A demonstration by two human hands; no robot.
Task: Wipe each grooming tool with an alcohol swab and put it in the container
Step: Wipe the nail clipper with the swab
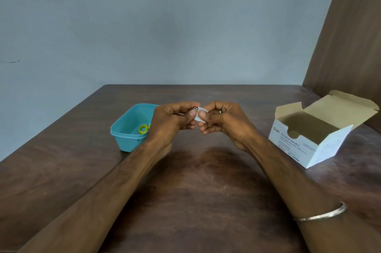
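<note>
Above the tabletop (206,180), the left hand (171,122) pinched a small metal tool (195,109) while the right hand (222,122) gripped a white swab (200,114) against its tip. The blue container (125,129) sat just left of the left hand.

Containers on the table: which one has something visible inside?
The teal tub left of the hands, with a yellow-handled tool inside. The open alcohol swab box on the right shows only bare cardboard.

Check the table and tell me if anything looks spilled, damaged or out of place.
Nothing stands out. The teal container sits upright with a yellow-handled tool inside. The alcohol swab box stands open, flap up, not torn. The left hand holds a small metal tool against the white swab pinched by the right hand.
</note>
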